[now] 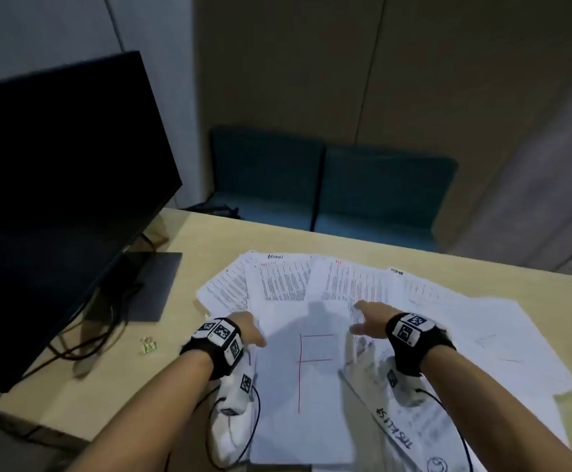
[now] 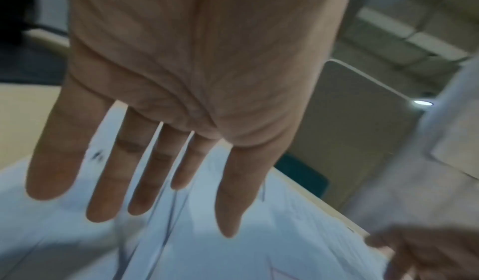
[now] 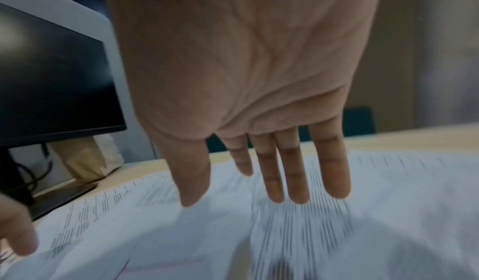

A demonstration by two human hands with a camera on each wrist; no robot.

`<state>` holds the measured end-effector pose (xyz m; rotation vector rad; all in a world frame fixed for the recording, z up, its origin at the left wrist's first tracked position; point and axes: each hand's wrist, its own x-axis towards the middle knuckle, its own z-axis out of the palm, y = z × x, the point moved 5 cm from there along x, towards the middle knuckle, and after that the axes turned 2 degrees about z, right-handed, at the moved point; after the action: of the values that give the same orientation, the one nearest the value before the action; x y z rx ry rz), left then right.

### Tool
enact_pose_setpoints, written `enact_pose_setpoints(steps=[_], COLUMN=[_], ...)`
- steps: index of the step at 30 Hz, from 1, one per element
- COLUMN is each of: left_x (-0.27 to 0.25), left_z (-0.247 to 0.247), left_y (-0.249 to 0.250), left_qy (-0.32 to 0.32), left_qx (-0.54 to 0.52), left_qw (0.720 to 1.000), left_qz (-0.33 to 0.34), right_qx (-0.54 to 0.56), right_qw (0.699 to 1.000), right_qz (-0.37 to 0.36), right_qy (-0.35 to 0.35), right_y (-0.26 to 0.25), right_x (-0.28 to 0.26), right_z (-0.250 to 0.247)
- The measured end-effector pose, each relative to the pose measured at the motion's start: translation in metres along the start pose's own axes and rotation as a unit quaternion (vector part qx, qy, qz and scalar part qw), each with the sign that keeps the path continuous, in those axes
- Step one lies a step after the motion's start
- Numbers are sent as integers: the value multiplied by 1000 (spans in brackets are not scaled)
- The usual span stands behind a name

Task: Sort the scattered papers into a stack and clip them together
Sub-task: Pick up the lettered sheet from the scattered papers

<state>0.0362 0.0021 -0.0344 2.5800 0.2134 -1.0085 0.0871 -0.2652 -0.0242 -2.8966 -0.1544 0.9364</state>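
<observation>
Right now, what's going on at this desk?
A person is starting to gather loose papers spread in a fan across a wooden table. The left hand and right hand are both open, fingers straight, reaching over the sheets and holding nothing. A small binder clip lies untouched on the table left of the papers, near the monitor. Nothing is stacked or clipped yet.

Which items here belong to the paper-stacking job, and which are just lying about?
Job:
scattered white printed paper sheets
small pale binder clip
left hand, open
right hand, open

Lying about:
black flat monitor
black cables
teal upholstered chairs
</observation>
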Motion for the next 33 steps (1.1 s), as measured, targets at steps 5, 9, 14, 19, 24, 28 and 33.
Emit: enact_pose_setpoints(steps=[5,9,14,19,24,28,33], left_x=[12,11,8,10,10,21,23], left_z=[23,36,45,42,27,13,-10], left_y=[-18,-22,-24,-21,-1,-4,-6], left_qy=[-5,-17,-4,36,96,151,183], left_qx=[-118,-246,-299,-381,-473,-488,-310], left_qw=[993,969,954,923,875,859,933], left_qz=[-22,-17,-28,-32,43,35,-5], right_qx=[111,173,176,359,552,512,-125], right_qw=[992,982,982,924,814,845,991], right_qz=[54,77,47,25,13,-13,-44], right_qy=[-22,-12,44,133,178,154,8], right_y=[1,-7,-25,-17,0,13,26], right_x=[7,18,22,33,38,32,11], right_z=[40,55,55,32,-2,-24,11])
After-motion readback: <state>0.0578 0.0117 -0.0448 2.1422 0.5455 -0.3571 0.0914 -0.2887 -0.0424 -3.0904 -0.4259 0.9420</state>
